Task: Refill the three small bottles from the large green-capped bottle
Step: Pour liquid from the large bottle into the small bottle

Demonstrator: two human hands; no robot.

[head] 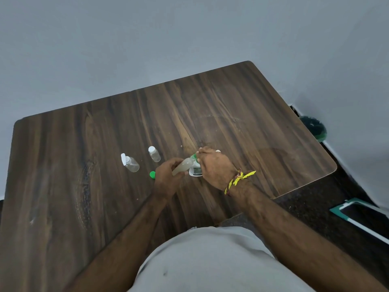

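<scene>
Bottle-filling is under way over the table (pixel 231 114): the left hand (pixel 166 178), fingers wrapped round it, holds the large bottle (pixel 182 166) tilted, long axis up-right, mouth at the small bottle (pixel 196 172) gripped by the right hand (pixel 214 165). A green cap (pixel 152 174) lies just left. Farther left stand two small bottles, one (pixel 131 164) flip-topped, one (pixel 154 154) capped.

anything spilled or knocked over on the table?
No spill visible. The two small bottles at left look tilted, though that may be wide-angle distortion. A loose green cap sits beside the left hand, which tips the large bottle toward the right hand.
</scene>
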